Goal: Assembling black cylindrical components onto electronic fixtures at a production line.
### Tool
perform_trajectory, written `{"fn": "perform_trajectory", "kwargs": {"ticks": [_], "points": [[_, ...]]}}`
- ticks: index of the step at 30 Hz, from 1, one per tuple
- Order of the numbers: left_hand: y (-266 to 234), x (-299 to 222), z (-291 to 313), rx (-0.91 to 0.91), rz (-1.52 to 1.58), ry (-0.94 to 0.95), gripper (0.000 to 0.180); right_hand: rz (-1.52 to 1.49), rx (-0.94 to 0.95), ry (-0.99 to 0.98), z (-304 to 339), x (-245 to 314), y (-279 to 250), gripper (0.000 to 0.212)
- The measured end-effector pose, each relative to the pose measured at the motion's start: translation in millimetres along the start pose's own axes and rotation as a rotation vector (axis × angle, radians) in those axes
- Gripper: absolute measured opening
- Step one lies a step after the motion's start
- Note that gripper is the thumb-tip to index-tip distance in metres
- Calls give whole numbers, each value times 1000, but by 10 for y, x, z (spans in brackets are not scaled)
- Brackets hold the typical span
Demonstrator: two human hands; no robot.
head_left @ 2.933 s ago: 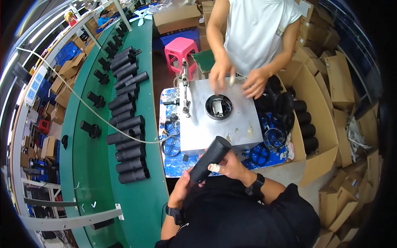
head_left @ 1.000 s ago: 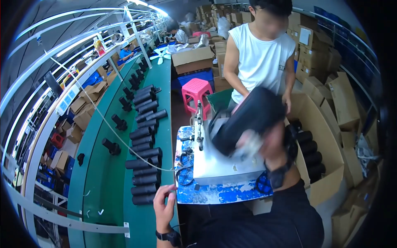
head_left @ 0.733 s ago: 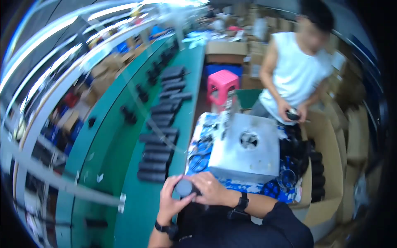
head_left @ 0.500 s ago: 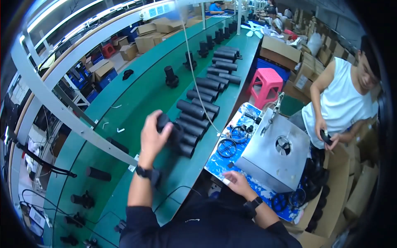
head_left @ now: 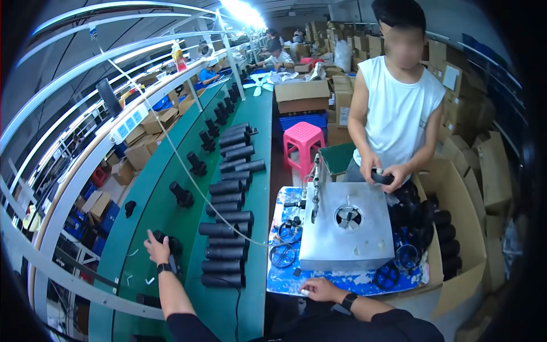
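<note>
My left hand point(head_left: 156, 248) reaches over the green conveyor belt, its thumb and fingers around the top of a black cylindrical part with a wider flange point(head_left: 174, 246). The part stands on the belt, partly hidden by my hand. My right hand point(head_left: 320, 289) rests loosely by the near edge of the blue work table point(head_left: 356, 277), its fingers slightly apart and nothing visible in them. One fingertip has a white covering. To the right of my left hand, black tubes point(head_left: 223, 252) lie in a long row on the green ledge.
Similar black parts point(head_left: 181, 195) stand along the belt. A metal box point(head_left: 319, 245) with a round opening sits on the table beside black rings point(head_left: 282, 255). Across it a co-worker point(head_left: 399, 114) holds a black ring point(head_left: 382, 176). A pink stool point(head_left: 303, 137) and cartons point(head_left: 302, 94) lie beyond.
The view has swung to the right. My left hand has carried the black part from above the tube row leftward and down onto the belt. My right hand now rests nearer the table edge.
</note>
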State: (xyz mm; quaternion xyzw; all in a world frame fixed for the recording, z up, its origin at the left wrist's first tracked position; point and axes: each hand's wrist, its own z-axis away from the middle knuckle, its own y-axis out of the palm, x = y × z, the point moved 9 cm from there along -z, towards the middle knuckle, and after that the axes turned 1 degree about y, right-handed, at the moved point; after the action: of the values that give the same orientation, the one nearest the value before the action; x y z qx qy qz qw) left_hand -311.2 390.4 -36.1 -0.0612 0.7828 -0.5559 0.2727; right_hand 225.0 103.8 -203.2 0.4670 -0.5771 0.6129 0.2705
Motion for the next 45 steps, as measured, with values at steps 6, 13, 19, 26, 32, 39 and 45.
{"fn": "perform_trajectory", "kwargs": {"ticks": [6,13,19,26,32,39,45], "points": [[-191,202,1074,-83,148,582,68,-32,40,12,-129,56,-3,17],[341,-278,2252,260,186,763,76,-51,21,-61,-185,23,-37,16],[295,-341,2308,349,190,806,81,-47,-7,-37,-118,39,-36,16],[159,82,2632,230,50,681,68,-28,35,-30,-69,130,26,16],[-742,-476,2962,64,303,777,66,-215,69,101,-163,68,-24,22],[-975,-1214,3175,60,527,802,64,-567,77,6,-510,1208,-332,77],[-854,-1597,3469,210,642,887,72,-531,-47,-28,-502,1426,-501,78]]}}
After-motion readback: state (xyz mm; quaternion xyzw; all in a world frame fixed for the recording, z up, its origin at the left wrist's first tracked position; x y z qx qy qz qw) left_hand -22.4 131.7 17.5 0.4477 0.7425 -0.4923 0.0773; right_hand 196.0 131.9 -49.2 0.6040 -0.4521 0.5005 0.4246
